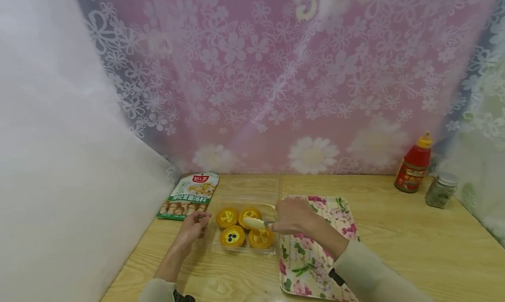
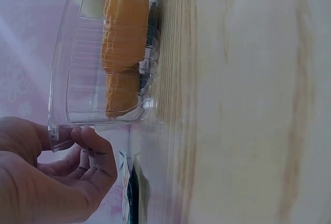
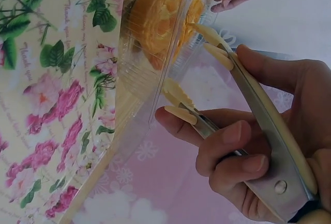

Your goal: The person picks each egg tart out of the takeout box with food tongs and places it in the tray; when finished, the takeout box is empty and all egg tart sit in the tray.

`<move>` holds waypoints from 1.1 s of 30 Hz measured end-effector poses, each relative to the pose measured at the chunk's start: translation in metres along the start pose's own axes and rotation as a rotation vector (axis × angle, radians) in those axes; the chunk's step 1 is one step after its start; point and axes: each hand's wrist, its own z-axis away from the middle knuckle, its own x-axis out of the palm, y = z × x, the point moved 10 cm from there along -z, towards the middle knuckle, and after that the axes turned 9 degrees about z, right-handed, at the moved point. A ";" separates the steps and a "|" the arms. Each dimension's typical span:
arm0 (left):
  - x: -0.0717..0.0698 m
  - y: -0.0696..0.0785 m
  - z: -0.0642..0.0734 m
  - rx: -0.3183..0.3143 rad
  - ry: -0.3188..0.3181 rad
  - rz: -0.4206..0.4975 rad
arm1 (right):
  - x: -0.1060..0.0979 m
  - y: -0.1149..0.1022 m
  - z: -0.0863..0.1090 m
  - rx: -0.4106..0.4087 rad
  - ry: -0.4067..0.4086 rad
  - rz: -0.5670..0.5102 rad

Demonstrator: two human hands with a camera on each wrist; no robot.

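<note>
Several round egg tarts [image 1: 232, 236] sit in a clear plastic box [image 2: 83, 100] whose lid [image 1: 248, 189] lies folded back behind it. One tart carries dark berries; others have yellow fruit pieces. My left hand [image 1: 193, 226] pinches the box's rim at its left corner between thumb and fingers. In my right hand [image 1: 293, 216] is a pair of metal tongs [image 3: 266, 115] with cream-coloured tips, held over the box's right side. The tongs' tips stand apart above the tarts, with one tart [image 3: 160, 25] just beyond them in the right wrist view. Nothing shows between the tips.
A flower-printed tray [image 1: 289, 273] lies right of the box, under my right forearm. Behind my left hand lies a green and white food pouch [image 1: 187, 197]. A red sauce bottle [image 1: 415, 166] and a glass jar [image 1: 441, 191] stand at the far right. Floral curtain [image 1: 252, 96] hangs behind the table.
</note>
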 end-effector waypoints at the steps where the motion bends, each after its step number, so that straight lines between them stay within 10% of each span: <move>1: 0.001 -0.001 0.000 0.002 -0.002 0.001 | 0.002 0.000 -0.001 0.009 -0.006 0.007; 33: 0.001 0.004 0.000 0.035 -0.004 -0.033 | 0.016 -0.017 -0.006 -0.010 0.002 0.054</move>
